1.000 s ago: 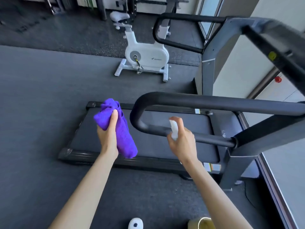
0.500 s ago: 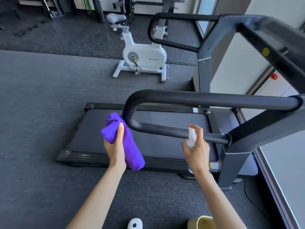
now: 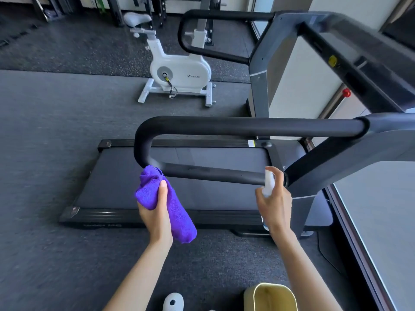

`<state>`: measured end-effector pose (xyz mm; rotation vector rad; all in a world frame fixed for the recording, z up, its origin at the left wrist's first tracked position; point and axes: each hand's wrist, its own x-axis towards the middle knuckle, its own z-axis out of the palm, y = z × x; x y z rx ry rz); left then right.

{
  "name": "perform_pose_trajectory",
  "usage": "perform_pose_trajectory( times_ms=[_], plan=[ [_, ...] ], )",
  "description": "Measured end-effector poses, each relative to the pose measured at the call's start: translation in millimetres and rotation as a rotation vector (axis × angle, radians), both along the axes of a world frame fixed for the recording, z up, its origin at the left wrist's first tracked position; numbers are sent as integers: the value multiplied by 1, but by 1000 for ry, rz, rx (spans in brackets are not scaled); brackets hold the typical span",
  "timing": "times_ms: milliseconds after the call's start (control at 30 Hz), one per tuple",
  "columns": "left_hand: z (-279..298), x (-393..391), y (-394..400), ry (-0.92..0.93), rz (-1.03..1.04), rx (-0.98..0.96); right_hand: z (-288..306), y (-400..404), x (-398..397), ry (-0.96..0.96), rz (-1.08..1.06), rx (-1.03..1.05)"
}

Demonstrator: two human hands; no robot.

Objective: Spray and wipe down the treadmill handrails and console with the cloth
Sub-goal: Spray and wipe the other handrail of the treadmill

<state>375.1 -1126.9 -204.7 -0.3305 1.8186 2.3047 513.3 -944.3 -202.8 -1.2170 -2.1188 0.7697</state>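
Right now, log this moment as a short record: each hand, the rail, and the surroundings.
left hand: grips purple cloth, its top at the near handrail's bend
right hand: holds white spray bottle by near handrail
treadmill deck: below the rail
behind: white exercise bike
floor, near edge: yellow bin

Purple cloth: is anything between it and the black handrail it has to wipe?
Nothing visible. The purple cloth, held in the left hand, already reaches the near handrail at its bend.

A gym: treadmill (image 3: 179,176), white exercise bike (image 3: 179,70), dark rubber flooring (image 3: 45,131), rack frames (image 3: 157,5) behind.
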Motion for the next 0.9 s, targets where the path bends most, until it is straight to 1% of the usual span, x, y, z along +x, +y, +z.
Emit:
perform_pose_trajectory(
  times_ms=[233, 367, 433, 500, 567, 633, 667, 767, 800, 833, 867, 900],
  plan=[
    [2, 11, 4, 11, -76, -26, -10, 18, 17, -29, -50, -6],
    [1, 8, 0, 15, -104, -28, -8, 19, 15, 28, -95, -28],
    [1, 6, -3, 64, -139, -60, -6, 20, 13, 57, -90, -23],
    [4, 9, -6, 116, -180, -165, -6, 20, 11, 64, -58, -17],
    [11, 13, -7, 203, -246, -357, -5, 18, 10, 58, -26, -7],
    [20, 12, -2, 380, -332, -519, -6, 15, 8, 59, -2, -2],
    [24, 8, 2, 538, -357, -597, -6, 13, 7, 64, 11, 0],
    [28, -23, 30, 1176, -385, -927, -7, 9, 4, 64, 39, -3],
    [30, -38, 39, 1335, -400, -1047, -7, 8, 3, 63, 44, -8],
    [31, -55, 47, 1445, -421, -1158, -7, 7, 3, 61, 47, -13],
    [31, -72, 52, 1511, -462, -1270, -7, 6, 2, 60, 50, -19],
    [32, -87, 54, 1544, -525, -1431, -7, 6, 2, 59, 51, -25]
  ],
)
